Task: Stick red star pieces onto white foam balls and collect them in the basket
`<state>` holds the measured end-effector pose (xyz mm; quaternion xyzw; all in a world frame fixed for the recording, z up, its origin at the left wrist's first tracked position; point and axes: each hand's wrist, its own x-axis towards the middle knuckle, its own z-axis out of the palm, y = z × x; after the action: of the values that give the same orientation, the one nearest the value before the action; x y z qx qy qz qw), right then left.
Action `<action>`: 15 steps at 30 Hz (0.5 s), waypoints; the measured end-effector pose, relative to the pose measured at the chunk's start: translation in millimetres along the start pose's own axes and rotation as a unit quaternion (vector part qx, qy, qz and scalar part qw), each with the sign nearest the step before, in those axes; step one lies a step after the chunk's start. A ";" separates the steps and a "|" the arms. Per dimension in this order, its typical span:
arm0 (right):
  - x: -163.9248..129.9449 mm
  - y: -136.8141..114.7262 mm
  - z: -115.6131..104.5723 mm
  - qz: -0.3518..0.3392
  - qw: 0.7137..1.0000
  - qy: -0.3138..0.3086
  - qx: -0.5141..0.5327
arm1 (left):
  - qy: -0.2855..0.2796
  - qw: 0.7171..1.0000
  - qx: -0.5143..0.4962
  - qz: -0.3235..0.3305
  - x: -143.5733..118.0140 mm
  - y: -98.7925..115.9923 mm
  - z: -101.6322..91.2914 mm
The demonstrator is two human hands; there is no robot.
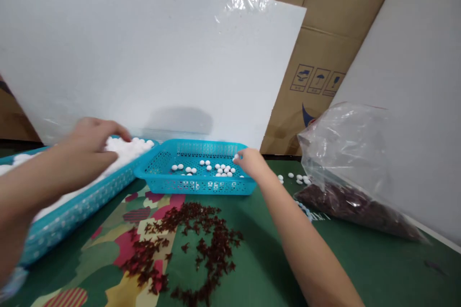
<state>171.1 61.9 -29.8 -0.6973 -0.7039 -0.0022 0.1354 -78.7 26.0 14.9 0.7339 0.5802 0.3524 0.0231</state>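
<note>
Nearest you, a scatter of small dark red star-shaped pieces [194,244] lies loose on the green patterned mat [259,259]. To your right, a clear plastic bag [355,172] slumps on the mat, its bottom filled with more of the same dark red pieces.

Further out, your left hand [94,141] rests palm down with fingers curled on the heap of white beads [126,149] that fills the long blue tray [72,206]; whether it grips any, you cannot tell. Your right hand [251,163] sits at the right end of the small blue basket [190,183], fingertips pinched on one white bead [236,157]. Inside the basket a thin scatter of white beads [216,169] covers the floor. A few more beads [297,178] lie on the mat beside the bag. Behind stand white boards [144,48] and cardboard boxes [324,33].
</note>
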 end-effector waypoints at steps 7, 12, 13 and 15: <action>-32.1 -44.0 2.2 -0.133 0.990 0.006 -0.047 | -0.054 0.962 -0.268 0.010 -9.3 34.6 29.2; -63.4 -67.7 9.8 -0.401 0.894 -0.194 -0.051 | -0.037 0.905 -0.421 0.041 -14.3 23.7 17.1; -65.7 -70.3 14.7 -0.432 0.874 -0.216 -0.056 | -0.037 0.891 -0.450 0.042 -15.7 24.2 14.6; -66.4 -72.9 24.0 -0.458 0.857 -0.227 -0.061 | -0.045 0.875 -0.481 0.038 -18.2 26.4 11.3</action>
<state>94.4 -0.6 -52.2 -0.2840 -0.9534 0.0518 -0.0873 -51.9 5.9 9.2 0.6689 0.3088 0.5551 0.3861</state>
